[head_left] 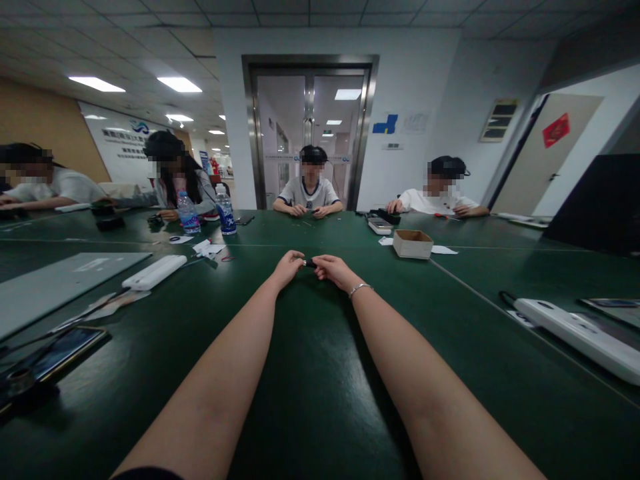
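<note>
Both hands meet over the green counter, in front of the cardboard box. The left hand and the right hand each pinch one end of a small dark piece. It seems a joining step; next needs a steady, aligned push.

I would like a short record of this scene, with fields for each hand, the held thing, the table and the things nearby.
left hand: left hand pinches one end of the small dark object
right hand: right hand, bracelet on the wrist, holds the other end
held thing: small, dark, with a pale tip; too small to identify
surface: dark green table
near left: white oblong case, phone
near right: open cardboard box, white power strip
farther: two water bottles, four seated people across the table
</note>
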A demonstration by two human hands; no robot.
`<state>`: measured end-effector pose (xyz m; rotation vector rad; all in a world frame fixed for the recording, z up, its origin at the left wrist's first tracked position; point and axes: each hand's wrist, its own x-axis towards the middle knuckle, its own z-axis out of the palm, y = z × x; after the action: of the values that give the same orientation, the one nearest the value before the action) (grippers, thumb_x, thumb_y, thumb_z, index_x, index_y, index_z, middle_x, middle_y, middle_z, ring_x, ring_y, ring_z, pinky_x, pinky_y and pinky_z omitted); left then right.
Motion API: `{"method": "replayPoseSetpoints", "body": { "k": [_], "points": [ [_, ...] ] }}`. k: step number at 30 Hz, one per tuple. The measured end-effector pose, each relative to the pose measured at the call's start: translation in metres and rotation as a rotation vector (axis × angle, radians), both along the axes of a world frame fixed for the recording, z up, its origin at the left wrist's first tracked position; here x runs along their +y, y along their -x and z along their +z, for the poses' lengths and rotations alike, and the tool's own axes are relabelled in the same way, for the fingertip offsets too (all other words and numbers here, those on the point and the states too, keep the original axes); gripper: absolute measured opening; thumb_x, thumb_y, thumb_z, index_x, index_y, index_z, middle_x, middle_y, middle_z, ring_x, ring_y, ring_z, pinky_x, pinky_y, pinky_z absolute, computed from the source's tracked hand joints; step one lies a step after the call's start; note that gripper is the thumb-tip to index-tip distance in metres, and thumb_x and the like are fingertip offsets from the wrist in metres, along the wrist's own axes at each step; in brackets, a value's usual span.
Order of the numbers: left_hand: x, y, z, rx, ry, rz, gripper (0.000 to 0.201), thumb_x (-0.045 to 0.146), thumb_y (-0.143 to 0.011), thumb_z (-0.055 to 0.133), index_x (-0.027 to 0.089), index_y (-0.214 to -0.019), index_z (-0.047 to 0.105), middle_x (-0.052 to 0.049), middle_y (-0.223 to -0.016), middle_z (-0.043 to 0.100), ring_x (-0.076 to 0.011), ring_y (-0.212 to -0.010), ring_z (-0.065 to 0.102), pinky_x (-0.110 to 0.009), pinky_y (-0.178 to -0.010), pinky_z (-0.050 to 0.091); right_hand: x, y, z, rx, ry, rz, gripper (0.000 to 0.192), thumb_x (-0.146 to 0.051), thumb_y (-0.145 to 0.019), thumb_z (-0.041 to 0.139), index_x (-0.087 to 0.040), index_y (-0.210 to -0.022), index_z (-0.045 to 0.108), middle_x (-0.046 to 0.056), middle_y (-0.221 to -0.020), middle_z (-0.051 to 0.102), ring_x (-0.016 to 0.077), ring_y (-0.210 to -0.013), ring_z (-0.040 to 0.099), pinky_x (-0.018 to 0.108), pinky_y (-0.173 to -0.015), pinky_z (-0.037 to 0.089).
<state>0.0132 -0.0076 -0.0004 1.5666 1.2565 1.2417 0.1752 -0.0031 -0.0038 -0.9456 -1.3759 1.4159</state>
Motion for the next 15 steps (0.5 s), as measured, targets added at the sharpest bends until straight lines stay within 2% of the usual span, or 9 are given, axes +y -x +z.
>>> {"method": "replayPoseSetpoints", "body": {
  "k": [5,8,12,15],
  "points": [
    [0.0010,-0.0013,-0.0030,-0.008,0.008,-0.031,0.014,0.025,-0.079,0.045,0.015,-0.085,0.053,0.002,-0.057,0.049,-0.0075,-0.047,0.043,-0.018,-0.046,0.033,-0.0003,0.0004,0.0004,-0.004,-0.004,0.001,0.005,-0.014,-0.083,0.056,-0.009,-0.086,0.057,0.002,-0.056,0.058,0.0065,-0.042,0.051,0.014,-0.040,0.045],
    [0.0020,-0.0012,-0.0038,-0.005,-0.016,-0.014,0.014,0.019,-0.074,0.051,0.015,-0.088,0.053,0.002,-0.060,0.050,-0.0074,-0.050,0.045,-0.017,-0.047,0.033,-0.0002,0.0002,0.0004,0.003,0.004,0.005,0.006,-0.013,-0.082,0.057,-0.009,-0.087,0.057,0.002,-0.056,0.058,0.0061,-0.042,0.051,0.013,-0.040,0.045],
    [0.0001,-0.0013,-0.0014,0.007,0.023,-0.041,0.017,0.024,-0.080,0.043,0.014,-0.088,0.053,0.001,-0.058,0.052,-0.0081,-0.047,0.045,-0.019,-0.047,0.034,-0.0002,-0.0002,-0.0001,0.007,0.000,0.007,0.006,-0.013,-0.082,0.057,-0.009,-0.087,0.057,0.002,-0.055,0.058,0.0060,-0.042,0.052,0.013,-0.041,0.045],
    [-0.0022,-0.0017,0.0004,0.019,0.016,-0.031,0.016,0.023,-0.077,0.048,0.014,-0.090,0.054,0.001,-0.059,0.053,-0.0074,-0.047,0.045,-0.018,-0.047,0.034,-0.0004,-0.0001,-0.0002,0.002,-0.004,0.002,0.007,-0.013,-0.082,0.058,-0.009,-0.087,0.058,0.001,-0.054,0.058,0.0059,-0.042,0.051,0.013,-0.041,0.045]
  ]
}}
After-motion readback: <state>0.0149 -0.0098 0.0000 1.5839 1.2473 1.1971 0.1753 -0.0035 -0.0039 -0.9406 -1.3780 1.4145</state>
